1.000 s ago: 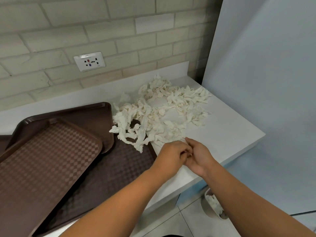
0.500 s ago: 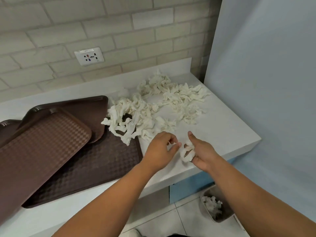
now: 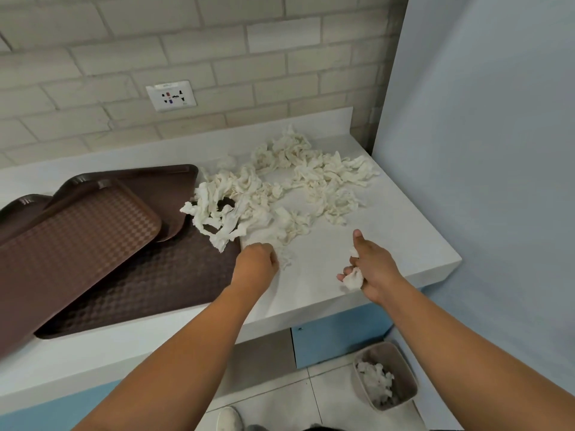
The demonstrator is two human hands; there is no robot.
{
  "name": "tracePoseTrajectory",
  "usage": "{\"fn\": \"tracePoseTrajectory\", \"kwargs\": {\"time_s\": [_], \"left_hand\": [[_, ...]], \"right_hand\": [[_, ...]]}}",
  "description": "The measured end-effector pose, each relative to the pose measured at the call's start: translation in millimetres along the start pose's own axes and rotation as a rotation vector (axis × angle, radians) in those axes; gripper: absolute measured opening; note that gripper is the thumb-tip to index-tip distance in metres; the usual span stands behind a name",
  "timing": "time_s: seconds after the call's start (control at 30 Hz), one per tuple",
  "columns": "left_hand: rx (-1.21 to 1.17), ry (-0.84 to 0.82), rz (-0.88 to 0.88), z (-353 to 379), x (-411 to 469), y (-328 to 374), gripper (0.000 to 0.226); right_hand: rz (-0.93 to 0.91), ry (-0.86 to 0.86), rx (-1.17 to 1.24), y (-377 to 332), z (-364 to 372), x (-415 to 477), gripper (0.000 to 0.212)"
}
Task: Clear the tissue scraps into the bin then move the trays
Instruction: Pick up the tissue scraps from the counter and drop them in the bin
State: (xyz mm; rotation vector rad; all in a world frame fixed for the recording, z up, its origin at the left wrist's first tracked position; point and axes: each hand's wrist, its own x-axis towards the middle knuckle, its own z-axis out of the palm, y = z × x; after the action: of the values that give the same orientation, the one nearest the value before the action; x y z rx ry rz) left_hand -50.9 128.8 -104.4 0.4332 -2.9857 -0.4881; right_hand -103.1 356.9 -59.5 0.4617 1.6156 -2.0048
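Floor tiles at your feet carry the small beige bin, already part-filled with white tissue. It stands below the counter's right end, probably so a handful can drop straight from the edge. Above it, your right hand hovers over the near edge of the white countertop. Its fingers are curled round a wad of tissue and its thumb sticks up, which suggests that load is bound for the bin. Your left hand sits knuckles-up at the corner of the dark brown tray, with a loose scrap just beside it. The fingers are tucked under, out of sight, so you cannot tell whether they pinch that scrap or merely touch it. Beyond lies the main litter of tissue scraps, strewn across the countertop, with one tangle spilling over the tray's far corner. That overlap is a likely reason the trays wait until the paper is gone. A lighter checkered tray leans across the dark one, another tray lies behind, and a fourth is cut off at the left edge. How much tissue lies under the leaning tray is hidden. Behind everything, a wall socket is set in the pale brick wall.
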Motion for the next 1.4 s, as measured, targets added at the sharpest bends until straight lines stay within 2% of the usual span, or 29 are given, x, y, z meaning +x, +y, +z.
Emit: {"fn": "tracePoseTrajectory", "kwargs": {"time_s": [0.07,0.2,0.27,0.33,0.57,0.7,0.73,0.83,0.9,1.07,1.13,1.2,1.3,1.37,1.4], "left_hand": [[-0.079,0.007,-0.01,-1,-2,-3,0.01],[-0.17,-0.099,-0.055,-7,-1,-7,0.059],[-0.214,-0.109,-0.075,-10,2,-10,0.07],[-0.255,-0.101,-0.063,-15,7,-17,0.068],[-0.341,-0.131,0.115,-33,29,-51,0.025],[-0.326,-0.131,0.271,-34,33,-63,0.019],[-0.264,-0.172,0.338,-33,31,-64,0.022],[-0.055,-0.311,0.557,-25,27,-66,0.054],[0.079,-0.351,0.68,-16,27,-64,0.066],[0.177,-0.376,0.793,2,28,-48,0.046],[0.109,-0.436,0.75,5,34,-43,0.043],[-0.172,-0.466,0.604,-1,35,-32,0.034],[-0.647,-0.448,0.181,-23,29,-3,0.024],[-0.827,-0.521,-0.07,-33,22,20,0.022],[-0.877,-0.571,-0.137,-37,17,33,0.023]], "right_hand": [[-0.038,0.027,-0.093,3,-3,1,0.039],[-0.047,0.023,-0.156,8,-2,2,0.04],[-0.024,0.023,-0.167,12,1,3,0.042],[-0.009,0.028,-0.162,15,5,5,0.042],[-0.001,0.071,-0.074,23,31,5,0.039],[-0.006,0.123,-0.03,26,47,3,0.038],[-0.005,0.132,-0.02,28,50,2,0.037],[-0.007,0.156,0.025,38,56,-1,0.036],[-0.006,0.182,0.068,45,57,-4,0.035],[-0.025,0.261,0.133,56,51,-17,0.034],[-0.049,0.304,0.132,58,46,-25,0.035],[-0.088,0.364,0.114,60,36,-34,0.036],[-0.163,0.427,0.096,65,15,-46,0.036],[-0.211,0.43,0.059,66,-2,-52,0.032],[-0.231,0.428,0.045,66,-12,-55,0.03]]}}
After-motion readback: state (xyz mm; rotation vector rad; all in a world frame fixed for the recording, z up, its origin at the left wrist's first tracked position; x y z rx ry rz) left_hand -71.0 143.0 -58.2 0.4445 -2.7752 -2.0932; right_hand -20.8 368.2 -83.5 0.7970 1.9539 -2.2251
